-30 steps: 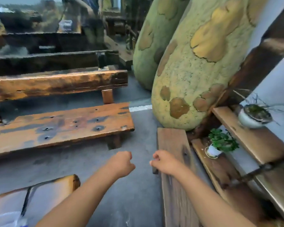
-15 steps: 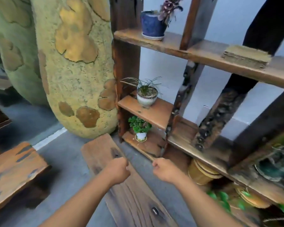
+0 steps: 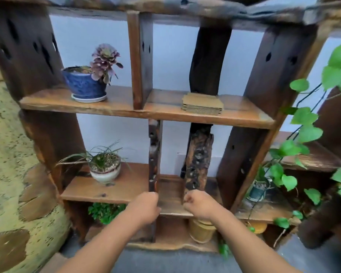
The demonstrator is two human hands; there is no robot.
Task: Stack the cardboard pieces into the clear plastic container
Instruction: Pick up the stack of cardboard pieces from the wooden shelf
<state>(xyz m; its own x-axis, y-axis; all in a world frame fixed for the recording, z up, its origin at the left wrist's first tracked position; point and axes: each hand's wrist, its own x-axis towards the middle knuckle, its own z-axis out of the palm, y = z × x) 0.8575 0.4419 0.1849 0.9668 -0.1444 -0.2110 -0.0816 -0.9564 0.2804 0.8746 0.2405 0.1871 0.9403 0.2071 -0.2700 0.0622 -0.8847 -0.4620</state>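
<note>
A small stack of brown cardboard pieces (image 3: 202, 104) lies on the upper shelf board (image 3: 165, 113) of a dark wooden shelf unit, right of its centre post. My left hand (image 3: 145, 208) and my right hand (image 3: 199, 204) are both held out in loose fists in front of the lower shelf, well below the cardboard. Neither hand holds anything. No clear plastic container is in view.
A blue pot with a purple succulent (image 3: 87, 83) stands on the upper shelf at left. A white pot with grass (image 3: 104, 166) sits on the lower shelf. A trailing green vine (image 3: 303, 134) hangs at right. A yellow-green sculpture (image 3: 10, 174) fills the left edge.
My view has swung right and up from the benches and floor to face the shelf unit head-on. The cardboard stack is now central. Both hands stay in fists, empty.
</note>
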